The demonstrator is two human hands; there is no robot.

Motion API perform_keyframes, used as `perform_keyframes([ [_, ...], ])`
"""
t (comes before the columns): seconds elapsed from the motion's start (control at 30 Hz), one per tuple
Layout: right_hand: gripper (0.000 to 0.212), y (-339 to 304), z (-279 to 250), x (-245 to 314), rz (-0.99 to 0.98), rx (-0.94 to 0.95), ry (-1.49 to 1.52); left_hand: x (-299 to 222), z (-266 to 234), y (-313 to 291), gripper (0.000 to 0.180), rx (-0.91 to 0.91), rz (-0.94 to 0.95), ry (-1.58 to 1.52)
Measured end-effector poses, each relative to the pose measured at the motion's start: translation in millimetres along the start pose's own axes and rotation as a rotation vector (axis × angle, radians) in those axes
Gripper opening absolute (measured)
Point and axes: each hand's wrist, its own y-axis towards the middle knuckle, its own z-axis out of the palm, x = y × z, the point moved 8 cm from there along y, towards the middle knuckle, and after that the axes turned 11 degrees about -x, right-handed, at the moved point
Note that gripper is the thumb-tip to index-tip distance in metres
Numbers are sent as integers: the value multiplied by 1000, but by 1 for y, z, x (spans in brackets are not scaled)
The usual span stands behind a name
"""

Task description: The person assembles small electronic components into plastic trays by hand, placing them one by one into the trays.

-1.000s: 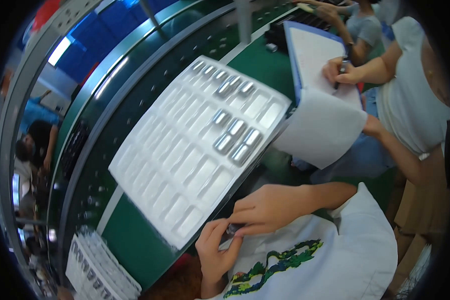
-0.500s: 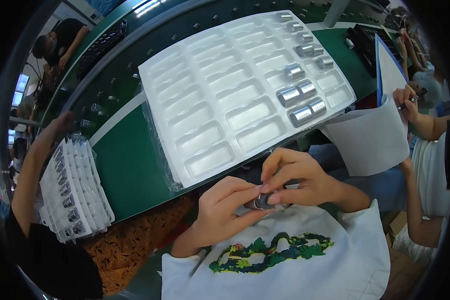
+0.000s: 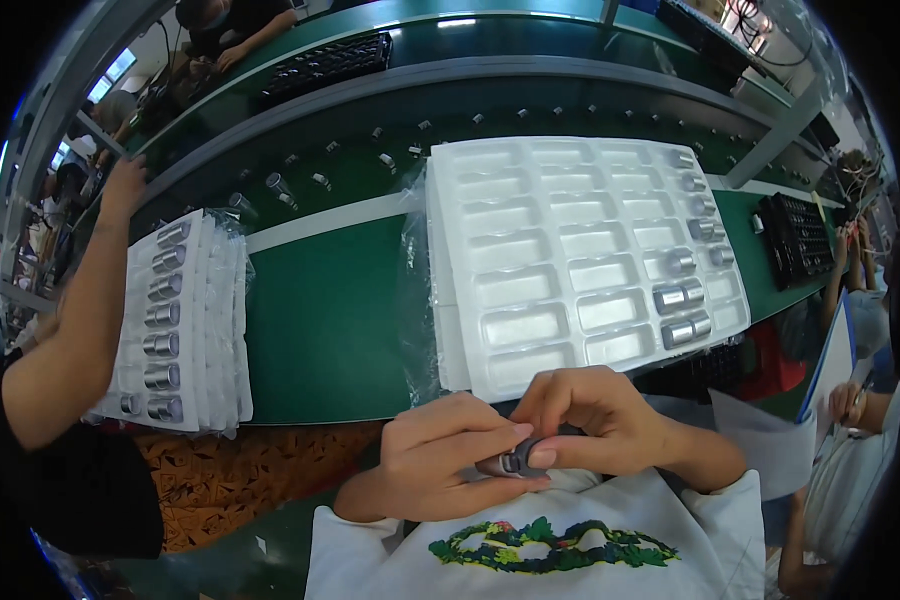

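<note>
Close to my body, near the table's front edge, my left hand (image 3: 440, 452) grips a small metallic cylinder (image 3: 511, 463) with a dark grey end. Thumb and fingers of my right hand (image 3: 602, 425) pinch that dark end; the fingers partly cover the piece. Just beyond my hands lies a white plastic tray (image 3: 615, 310) of rectangular pockets. Silver cylinders (image 3: 686, 330) sit in its right-hand pockets, some in pairs end to end, while the pockets on the left and in the middle are bare.
At left, a co-worker's arm (image 3: 85, 290) reaches past a stack of filled white trays (image 3: 232, 330). Small metal parts (image 3: 281, 190) dot the green surface behind. A black tray (image 3: 796, 240) lies at right, near a person holding a clipboard (image 3: 828, 350). Clear plastic film (image 3: 417, 290) edges my tray.
My view has swung left, so the tray appears farther right and the left stack shows more fully. Both hands still hold the cylinder. At right, the person's papers have dropped lower.
</note>
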Motion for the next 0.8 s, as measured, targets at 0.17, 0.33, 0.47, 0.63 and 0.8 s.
perform_keyframes([
  [0.17,21,63,30,34,-51,29,-293,16,-58,8,43,-259,18,80],
  [0.33,33,140,54,81,-318,194,-1055,48,-107,30,38,-490,-115,50],
  [0.47,40,168,52,68,-176,584,-1274,63,-107,28,36,-356,-224,181],
  [0.63,40,178,35,47,-258,768,-1315,93,-96,24,40,-311,-271,180],
  [0.8,38,193,17,55,-438,715,-1326,95,-95,37,39,-444,-204,341],
])
